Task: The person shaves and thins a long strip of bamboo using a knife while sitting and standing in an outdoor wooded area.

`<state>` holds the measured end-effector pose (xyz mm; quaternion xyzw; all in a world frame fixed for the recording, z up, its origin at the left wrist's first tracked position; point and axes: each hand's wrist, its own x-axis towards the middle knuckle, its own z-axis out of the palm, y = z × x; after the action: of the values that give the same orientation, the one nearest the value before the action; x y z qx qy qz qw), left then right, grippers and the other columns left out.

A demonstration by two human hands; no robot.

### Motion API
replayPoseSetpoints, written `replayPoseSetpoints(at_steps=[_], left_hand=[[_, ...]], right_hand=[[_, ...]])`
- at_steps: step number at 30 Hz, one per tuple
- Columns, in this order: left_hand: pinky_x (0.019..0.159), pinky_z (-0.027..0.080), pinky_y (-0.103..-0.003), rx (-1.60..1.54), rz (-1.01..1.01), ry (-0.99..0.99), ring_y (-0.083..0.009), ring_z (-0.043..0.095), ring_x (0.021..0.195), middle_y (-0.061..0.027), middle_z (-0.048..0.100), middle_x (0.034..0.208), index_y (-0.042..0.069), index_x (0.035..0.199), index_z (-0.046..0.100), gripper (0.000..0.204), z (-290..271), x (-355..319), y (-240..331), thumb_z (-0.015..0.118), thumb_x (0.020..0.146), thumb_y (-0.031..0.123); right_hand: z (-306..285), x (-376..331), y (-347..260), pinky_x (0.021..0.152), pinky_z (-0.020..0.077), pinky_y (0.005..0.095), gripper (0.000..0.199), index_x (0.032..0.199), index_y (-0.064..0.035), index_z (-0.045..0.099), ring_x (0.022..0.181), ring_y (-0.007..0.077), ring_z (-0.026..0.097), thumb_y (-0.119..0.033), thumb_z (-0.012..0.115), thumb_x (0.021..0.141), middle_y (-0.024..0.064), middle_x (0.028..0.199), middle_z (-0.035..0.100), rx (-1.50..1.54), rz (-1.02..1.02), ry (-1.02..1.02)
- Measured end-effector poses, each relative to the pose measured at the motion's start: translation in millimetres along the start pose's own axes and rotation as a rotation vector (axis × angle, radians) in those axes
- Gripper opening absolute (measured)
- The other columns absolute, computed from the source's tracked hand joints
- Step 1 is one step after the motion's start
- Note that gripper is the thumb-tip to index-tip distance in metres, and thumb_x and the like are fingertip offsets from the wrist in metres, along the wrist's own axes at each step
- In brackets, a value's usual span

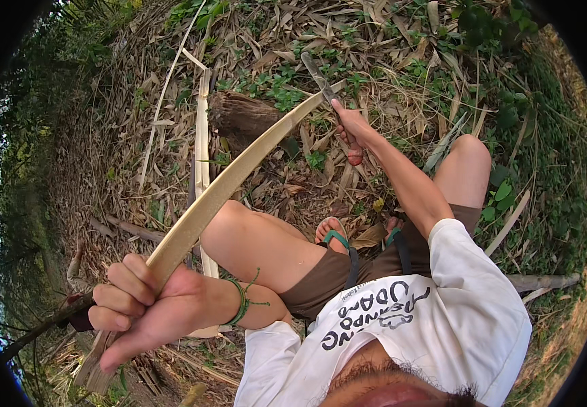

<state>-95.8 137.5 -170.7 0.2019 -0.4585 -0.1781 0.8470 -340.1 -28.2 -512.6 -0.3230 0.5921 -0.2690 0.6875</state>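
A long pale strip of split bamboo (pixel 239 173) slants up from lower left to the upper middle. My left hand (pixel 164 298) is wrapped round it near its lower end, a green cord bracelet at the wrist. In my right hand (pixel 353 130), farther out, is a long knife (pixel 318 74) with a reddish-brown handle, its blade pointing up and away. The blade crosses the strip close to its far end; whether its edge bites into the bamboo I cannot tell.
A short brown log (pixel 242 117) lies beyond my bent left knee. More pale split strips (pixel 202 136) rest on the leaf-littered ground to its left. My foot in a green-strapped sandal (pixel 332 233) is between the knees. Green plants (pixel 504 193) grow at right.
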Motion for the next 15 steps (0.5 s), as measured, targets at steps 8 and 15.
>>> replayPoseSetpoints(at_steps=[8, 15], left_hand=[[0.048, 0.014, -0.026, 0.011, 0.011, 0.029, -0.0085, 0.017, 0.053, 0.0052, 0.022, 0.061, 0.015, 0.069, 0.034, 0.060, 9, -8, 3, 0.045, 0.093, 0.069], [0.049, 0.014, -0.026, 0.288, 0.080, 0.210, -0.0090, 0.015, 0.054, 0.0048, 0.019, 0.062, 0.015, 0.068, 0.034, 0.061, 3, -2, 0, 0.045, 0.092, 0.071]], right_hand=[[2, -12, 10, 0.046, 0.0414, 0.0275, 0.062, 0.066, -0.0102, 0.047, 0.045, 0.0110, 0.045, -0.065, 0.049, 0.094, -0.0011, 0.055, 0.046, 0.059, 0.011, 0.000], [26, -32, 8, 0.043, 0.0413, 0.0298, 0.063, 0.068, -0.0070, 0.050, 0.045, 0.0114, 0.047, -0.064, 0.049, 0.095, 0.0006, 0.056, 0.049, 0.011, -0.046, -0.087]])
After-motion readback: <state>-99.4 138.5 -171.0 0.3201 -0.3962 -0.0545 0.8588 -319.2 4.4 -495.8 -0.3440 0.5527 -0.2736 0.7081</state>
